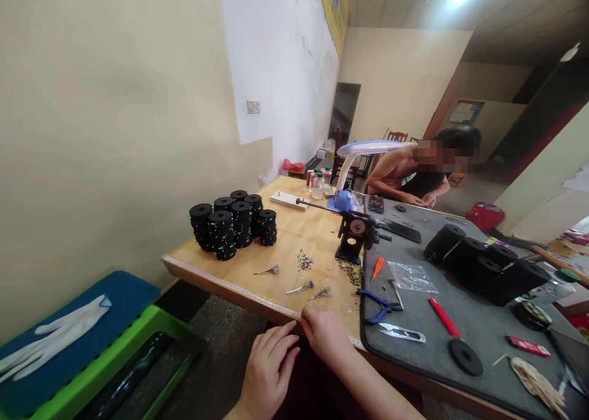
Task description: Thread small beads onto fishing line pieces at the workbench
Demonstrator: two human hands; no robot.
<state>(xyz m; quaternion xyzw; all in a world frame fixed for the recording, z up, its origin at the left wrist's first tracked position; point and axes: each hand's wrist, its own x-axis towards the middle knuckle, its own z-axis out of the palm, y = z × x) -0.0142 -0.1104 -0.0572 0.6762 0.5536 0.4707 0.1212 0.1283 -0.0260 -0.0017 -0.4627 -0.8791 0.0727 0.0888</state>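
Note:
At the table's front edge, my left hand (270,368) has its fingers loosely bent and its thumb apart, with nothing visible in it. Beside it, my right hand (327,333) is closed, thumb against the curled fingers; what it pinches, if anything, is hidden. Just beyond lie small pointed metal tools with flared ends, one (322,293) nearest my right hand and another (300,287) to its left. A third pointed tool (267,270) lies farther left. Behind them is a scatter of small multicoloured beads (304,261).
Black spools (223,235) with coloured bits stand at left. A black hand-crank winder (353,233) stands mid-table. Blue-handled pliers (380,303), thread snips (402,333) and a red-handled tool (444,317) lie on the grey mat (414,371). Another person (396,171) sits across.

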